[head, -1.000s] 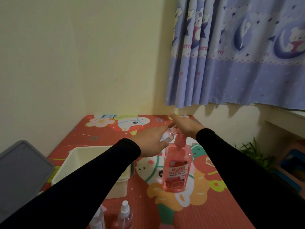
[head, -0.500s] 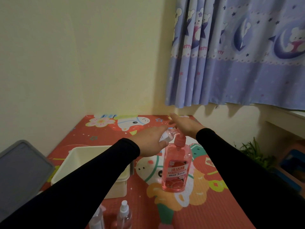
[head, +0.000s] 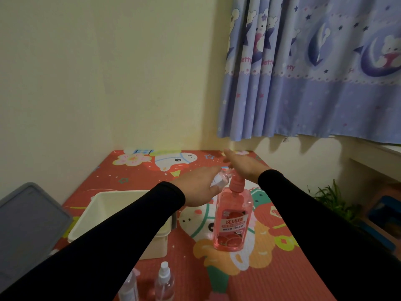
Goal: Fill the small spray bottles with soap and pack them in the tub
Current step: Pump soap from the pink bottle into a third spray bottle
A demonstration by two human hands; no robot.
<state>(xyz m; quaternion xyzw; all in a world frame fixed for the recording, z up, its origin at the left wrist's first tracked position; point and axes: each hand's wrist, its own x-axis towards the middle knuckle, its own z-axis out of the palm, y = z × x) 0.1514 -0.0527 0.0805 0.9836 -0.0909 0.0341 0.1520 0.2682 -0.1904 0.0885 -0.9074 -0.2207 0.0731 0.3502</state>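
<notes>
Nothing has shifted: my right hand stays flat on the pump, my left hand still grips a small bottle at its spout. Soap seems to be going in.

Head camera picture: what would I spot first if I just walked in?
Probably the big pink soap bottle standing mid-mat, the right hand flat on its pump, the left hand holding a small clear bottle at the spout. Next, the blue cartoon curtain at upper right.
</notes>
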